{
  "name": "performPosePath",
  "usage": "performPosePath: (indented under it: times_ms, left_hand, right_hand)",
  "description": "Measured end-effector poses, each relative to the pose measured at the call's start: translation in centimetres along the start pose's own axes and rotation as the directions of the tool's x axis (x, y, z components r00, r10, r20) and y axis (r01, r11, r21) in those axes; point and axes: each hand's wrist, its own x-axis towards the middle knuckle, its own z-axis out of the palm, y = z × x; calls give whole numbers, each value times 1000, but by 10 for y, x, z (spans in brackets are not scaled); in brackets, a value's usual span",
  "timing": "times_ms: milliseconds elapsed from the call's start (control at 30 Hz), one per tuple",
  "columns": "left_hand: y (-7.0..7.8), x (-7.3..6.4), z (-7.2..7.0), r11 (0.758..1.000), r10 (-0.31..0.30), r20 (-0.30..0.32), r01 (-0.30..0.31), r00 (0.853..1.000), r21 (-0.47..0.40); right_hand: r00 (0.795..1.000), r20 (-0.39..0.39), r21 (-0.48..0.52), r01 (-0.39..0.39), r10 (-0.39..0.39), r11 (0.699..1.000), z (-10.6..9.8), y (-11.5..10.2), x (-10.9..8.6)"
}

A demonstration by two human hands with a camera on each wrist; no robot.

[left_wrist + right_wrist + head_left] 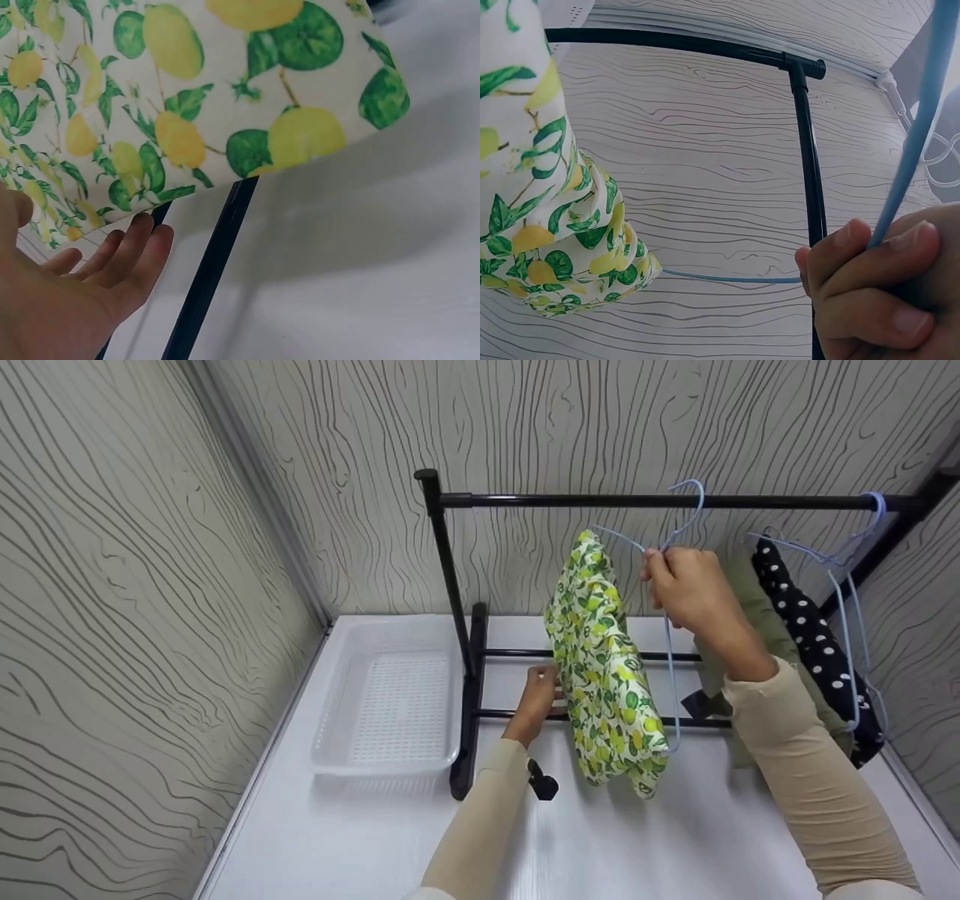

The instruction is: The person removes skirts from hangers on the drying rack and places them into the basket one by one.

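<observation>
My right hand [694, 589] grips a light blue hanger [673, 682] just below its hook, which overlaps the rack's top bar in the head view. Folded lemon-print cloth [604, 675] hangs along the hanger's left side, its lower end above the white table. Low at the cloth's left side is my left hand [538, 697]. In the left wrist view its fingers [139, 251] are loosely extended, with the tips right at the cloth's lower edge. The right wrist view shows curled fingers [877, 285] around the blue wire.
A black clothes rack [540, 501] spans the table. At its right end hang a black polka-dot cloth [806, 622] and an olive cloth [769, 637], beside more blue hangers [844, 607]. Left of the rack stands a white plastic basket [330, 705]. Wood-patterned walls [360, 435] enclose the table.
</observation>
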Motion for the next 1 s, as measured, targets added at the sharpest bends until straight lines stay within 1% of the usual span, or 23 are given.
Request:
performPosePath:
  times_ms: [100,200,300,433,633,733,800,1000]
  left_hand:
    - [-1,-1,0,999,-33,6,33,999,-6]
    - [0,-2,-1,999,-44,9,44,999,5]
    - [1,-2,-3,999,-40,8,40,999,24]
    - [2,-2,-6,999,-39,14,39,999,21]
    - [4,-3,-13,1000,-9,2,9,1000,30]
    - [5,-3,-17,999,-3,7,3,1000,34]
    - [5,-3,-18,999,-5,15,5,1000,35]
    - [8,-2,-21,1000,-20,-9,20,1000,23]
  right_hand:
    - [1000,0,-4,13,-13,1000,-1,-3,-1]
    - [1000,-1,-10,16,-16,1000,-2,-4,-1]
    - [1000,-10,-4,15,-15,1000,-3,-5,-2]
    - [999,-33,6,14,-14,1000,-2,-6,-3]
    - [998,-43,-16,49,-50,999,-2,-1,-2]
    - [998,-43,-19,45,-46,999,-2,1,-1]
    - [999,-42,-20,34,-35,999,-2,3,0]
    - [999,-46,-38,28,-29,999,0,3,1]
